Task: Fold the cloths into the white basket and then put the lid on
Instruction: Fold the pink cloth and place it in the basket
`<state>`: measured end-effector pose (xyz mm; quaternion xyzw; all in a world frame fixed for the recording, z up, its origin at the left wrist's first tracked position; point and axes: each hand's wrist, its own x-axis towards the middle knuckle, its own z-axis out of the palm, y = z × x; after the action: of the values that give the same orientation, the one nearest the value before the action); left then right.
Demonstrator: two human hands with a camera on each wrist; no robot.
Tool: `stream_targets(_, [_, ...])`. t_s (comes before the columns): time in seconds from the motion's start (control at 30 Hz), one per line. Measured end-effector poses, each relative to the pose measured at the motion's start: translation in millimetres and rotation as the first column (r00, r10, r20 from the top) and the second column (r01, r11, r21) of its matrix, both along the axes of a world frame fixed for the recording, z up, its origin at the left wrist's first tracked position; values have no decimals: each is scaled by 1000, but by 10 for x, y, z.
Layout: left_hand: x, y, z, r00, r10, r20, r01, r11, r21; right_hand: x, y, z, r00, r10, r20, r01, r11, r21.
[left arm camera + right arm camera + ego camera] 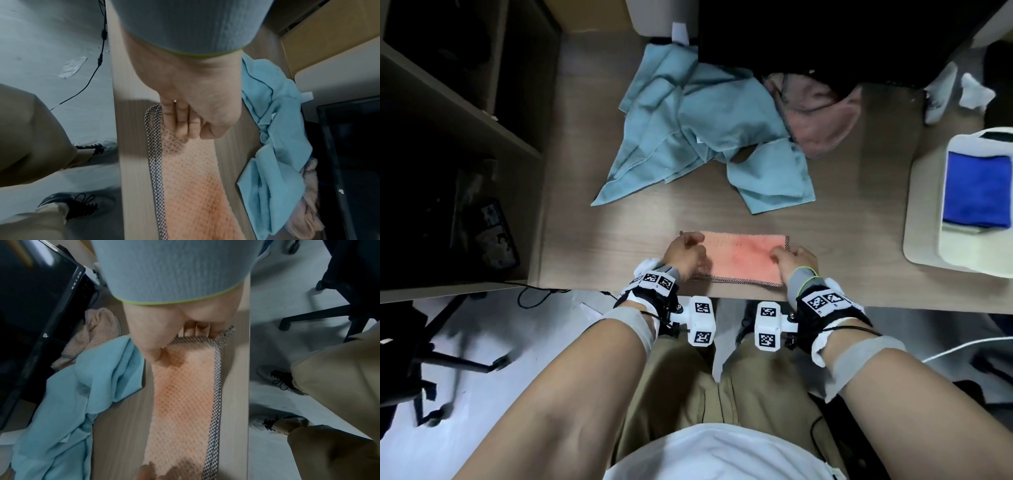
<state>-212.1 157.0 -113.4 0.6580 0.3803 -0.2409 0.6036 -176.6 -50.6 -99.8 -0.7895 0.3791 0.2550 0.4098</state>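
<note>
A pink cloth (743,258) with a checked hem lies folded in a long strip near the desk's front edge, also seen in the left wrist view (195,186) and the right wrist view (180,402). My left hand (685,253) (193,129) grips its left end with curled fingers. My right hand (792,260) (180,340) pinches its right end, thumb on top and fingers curled under the hem. The white basket (948,150) stands at the right with a folded blue cloth (976,192) inside. A flat white lid (921,212) lies under it.
A heap of light blue cloths (698,130) lies further back on the desk, and another pink cloth (822,113) pokes out beneath a black monitor (825,34). Dark shelves (448,137) stand at the left. Crumpled white paper (959,92) lies at the back right.
</note>
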Motion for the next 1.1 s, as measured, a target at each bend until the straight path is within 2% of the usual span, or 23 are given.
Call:
stream_targets(0.1, [-64,38,-58,999,37,20,-39,992,120,4,4,47,999,-6,43,6,1000,6])
stream_targets(0.17, [-96,70,-58,996,93,3,-92,988,123,7,65,83,997,-10,82,7,999,32])
stream_targets(0.23, [-125,88,-34,992,124,-18,-122,989,84,5,205,105,996,-18,90,7,993,120])
stream_targets(0.3, [-150,121,12,992,123,-32,-122,992,34,5,414,119,999,17,49,-30,965,261])
stream_targets(0.43, [-159,272,147,985,158,-75,-164,983,-87,-30,915,116,989,136,-55,-88,850,520])
stream_targets(0.53, [-137,451,130,982,156,-109,-161,986,-44,-53,1220,45,964,247,-98,-146,802,579])
stream_targets(0.6, [-157,511,73,987,103,-126,-100,994,34,-62,1326,49,962,246,-114,-134,797,589])
stream_targets(0.67, [-188,519,-2,992,47,-116,-40,997,60,-76,1315,17,974,200,-105,-104,812,574])
stream_targets(0.73, [-193,507,-26,996,-2,-84,12,994,110,-80,1203,-39,986,159,-52,-114,867,485])
stream_targets(0.8, [-146,495,-26,993,-76,-94,94,975,200,-54,1039,-123,989,146,6,-141,941,309])
stream_targets(0.87, [-110,473,-49,985,-126,-115,152,955,255,-43,907,-218,987,159,39,-162,979,124])
stream_targets(0.93, [-70,461,-65,975,-184,-125,215,927,306,-32,871,-309,981,186,51,-189,980,55])
stream_targets(1.1, [-35,428,-22,963,-232,-140,268,895,357,11,1008,-287,931,359,-63,-355,933,63])
